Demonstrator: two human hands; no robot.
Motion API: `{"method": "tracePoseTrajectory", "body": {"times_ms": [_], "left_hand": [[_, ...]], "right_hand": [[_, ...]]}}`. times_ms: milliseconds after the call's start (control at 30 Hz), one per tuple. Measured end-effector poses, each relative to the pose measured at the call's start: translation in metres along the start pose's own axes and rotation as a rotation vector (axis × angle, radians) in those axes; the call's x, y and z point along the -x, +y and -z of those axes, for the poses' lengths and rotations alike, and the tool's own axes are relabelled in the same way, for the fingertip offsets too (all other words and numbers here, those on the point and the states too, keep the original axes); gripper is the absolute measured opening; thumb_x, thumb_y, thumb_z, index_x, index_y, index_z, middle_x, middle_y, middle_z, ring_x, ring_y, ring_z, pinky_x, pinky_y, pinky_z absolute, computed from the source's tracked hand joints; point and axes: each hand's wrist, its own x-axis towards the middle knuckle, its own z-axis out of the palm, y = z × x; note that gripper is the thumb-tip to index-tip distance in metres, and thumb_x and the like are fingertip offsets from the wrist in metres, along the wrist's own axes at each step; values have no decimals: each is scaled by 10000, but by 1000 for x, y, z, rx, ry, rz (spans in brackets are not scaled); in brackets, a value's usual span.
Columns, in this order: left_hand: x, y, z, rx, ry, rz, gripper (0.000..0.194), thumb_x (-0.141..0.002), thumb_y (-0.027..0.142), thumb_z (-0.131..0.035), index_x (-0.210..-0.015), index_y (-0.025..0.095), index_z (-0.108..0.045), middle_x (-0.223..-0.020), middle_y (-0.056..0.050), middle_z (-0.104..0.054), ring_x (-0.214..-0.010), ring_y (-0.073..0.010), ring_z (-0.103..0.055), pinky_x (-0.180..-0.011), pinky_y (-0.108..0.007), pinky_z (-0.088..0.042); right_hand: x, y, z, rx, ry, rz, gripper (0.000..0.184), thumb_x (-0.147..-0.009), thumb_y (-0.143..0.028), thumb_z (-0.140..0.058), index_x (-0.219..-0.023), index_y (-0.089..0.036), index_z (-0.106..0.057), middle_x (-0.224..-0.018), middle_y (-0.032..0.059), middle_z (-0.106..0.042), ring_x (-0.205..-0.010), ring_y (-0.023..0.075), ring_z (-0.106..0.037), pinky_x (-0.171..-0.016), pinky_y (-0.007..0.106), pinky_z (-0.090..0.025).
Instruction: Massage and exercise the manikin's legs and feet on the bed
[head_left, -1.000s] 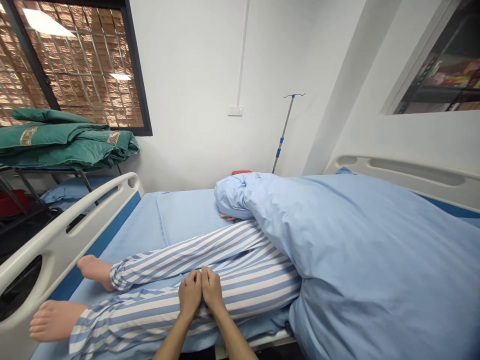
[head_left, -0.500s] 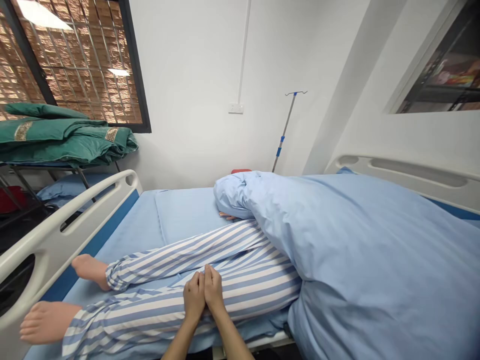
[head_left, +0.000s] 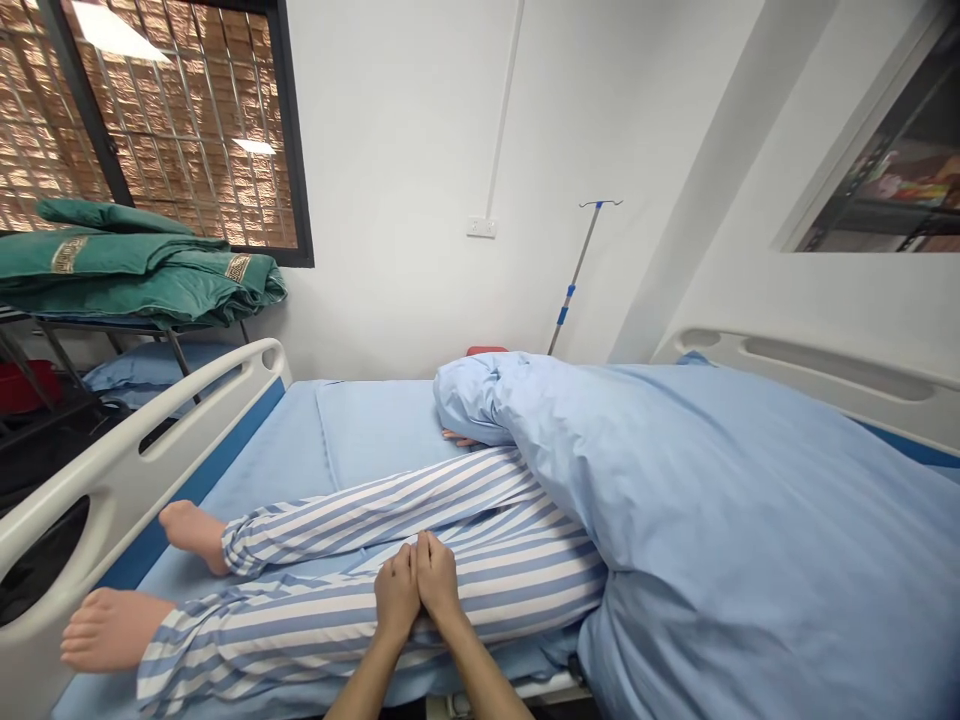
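A figure in blue-and-white striped trousers (head_left: 315, 625) lies on a hospital bed (head_left: 367, 425), bare feet (head_left: 105, 628) toward the white footboard (head_left: 112, 470). My left hand (head_left: 397, 597) and my right hand (head_left: 439, 585) rest side by side on the nearer leg around the knee, touching each other. Their fingers lie together over the cloth and hold nothing. A light blue quilt (head_left: 712, 500) covers the figure from the hips up. One hand of the figure (head_left: 457, 438) peeks out under the quilt's edge.
A white bed board (head_left: 825, 365) stands at the right end of the bed. An IV pole (head_left: 577, 270) leans by the white wall behind the bed. Folded green quilts (head_left: 142, 275) lie on a metal rack at the left, below a barred window (head_left: 187, 120).
Both hands have stayed together on the leg, shifting slightly right along it toward the quilt. The view has drifted a little.
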Motion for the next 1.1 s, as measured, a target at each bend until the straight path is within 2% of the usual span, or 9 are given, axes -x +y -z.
{"method": "tracePoseTrajectory", "body": {"times_ms": [233,400,667,800,933,1000,1100], "left_hand": [[4,5,19,82,-19,57,275,-870,270,-336,-879,195,-601,-826,-64,-678,-776,-185,-594,-630,-254,-315],[4,10,25,50,-31,70,278,-867,281,-335,-769,197,-582,-747,-53,-660,-726,-179,-576,-596,-253,-261],[2,19,24,132,-29,97,293,-845,303,-350,-652,202,-545,-667,-36,-624,-661,-153,-533,-577,-243,-244],[-9,40,30,351,16,77,315,-820,310,-362,-547,190,-463,-562,-8,-554,-577,-125,-473,-573,-234,-274],[-17,64,36,606,86,96,348,-798,376,-374,-500,197,-365,-472,31,-428,-506,-105,-393,-524,-226,-285],[-16,68,32,668,106,117,350,-793,391,-371,-500,200,-353,-466,34,-413,-495,-103,-381,-509,-225,-288],[-8,60,18,632,106,104,326,-797,375,-358,-526,200,-406,-501,15,-477,-517,-114,-424,-533,-232,-304]], "right_hand": [[-2,-14,14,101,-85,123,375,-893,-370,-325,-626,-201,-527,-522,-5,-521,-497,130,-426,-533,277,-175],[-5,-10,15,37,-83,126,400,-895,-373,-318,-594,-199,-515,-502,-6,-500,-487,127,-411,-528,273,-184],[0,6,12,-24,-31,15,385,-893,-375,-317,-597,-202,-490,-523,-5,-505,-507,133,-431,-532,259,-231],[-6,6,16,-176,39,-55,377,-879,-392,-332,-587,-197,-466,-536,-7,-501,-522,132,-429,-532,243,-280],[-9,6,21,-341,37,-88,393,-877,-424,-304,-625,-185,-488,-606,16,-548,-577,142,-464,-562,242,-335],[-9,6,22,-391,64,-118,392,-870,-444,-313,-634,-185,-489,-624,21,-552,-597,144,-468,-581,244,-357],[-9,7,22,-405,116,-169,371,-850,-459,-356,-605,-194,-444,-580,-1,-495,-579,137,-435,-580,240,-368]]}}
